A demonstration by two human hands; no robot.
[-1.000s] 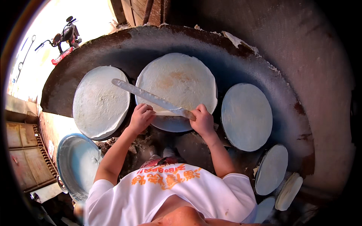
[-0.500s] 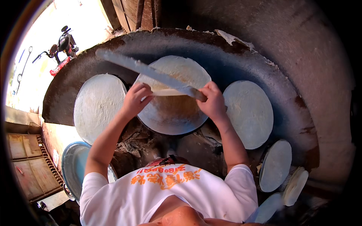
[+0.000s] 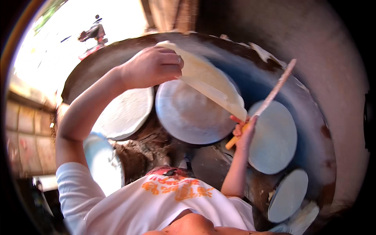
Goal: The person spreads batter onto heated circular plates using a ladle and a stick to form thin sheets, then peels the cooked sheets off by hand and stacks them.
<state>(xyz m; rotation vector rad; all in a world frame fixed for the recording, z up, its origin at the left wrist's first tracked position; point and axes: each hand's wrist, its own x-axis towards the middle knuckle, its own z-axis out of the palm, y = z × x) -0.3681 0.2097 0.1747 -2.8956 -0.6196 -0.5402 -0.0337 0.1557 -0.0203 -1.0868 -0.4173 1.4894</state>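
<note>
A thin, pale flatbread (image 3: 196,68) is partly lifted from the round middle griddle (image 3: 182,117), whose near half shows bare. My left hand (image 3: 154,67) is closed on the flatbread's far left edge, raised above the griddle. At the griddle's right side, my right hand (image 3: 243,132) grips a long, flat spatula (image 3: 277,87) by its yellow-orange handle, the blade pointing up and to the right. The flatbread's right end comes down to the fingers of that hand; I cannot tell whether they pinch it too. A folded strip runs along its near edge.
Pale round surfaces flank the middle griddle at left (image 3: 127,113) and right (image 3: 274,137). A blue-rimmed basin (image 3: 100,152) stands near left. Further pale discs (image 3: 289,196) lean at lower right. Behind the griddles runs a curved ledge (image 3: 129,51); beyond it is a motorbike (image 3: 93,35).
My left hand has moved up and left, spreading the flatbread away from my right hand. My right hand has gone down and right, and the spatula has swung from pointing left to pointing right.
</note>
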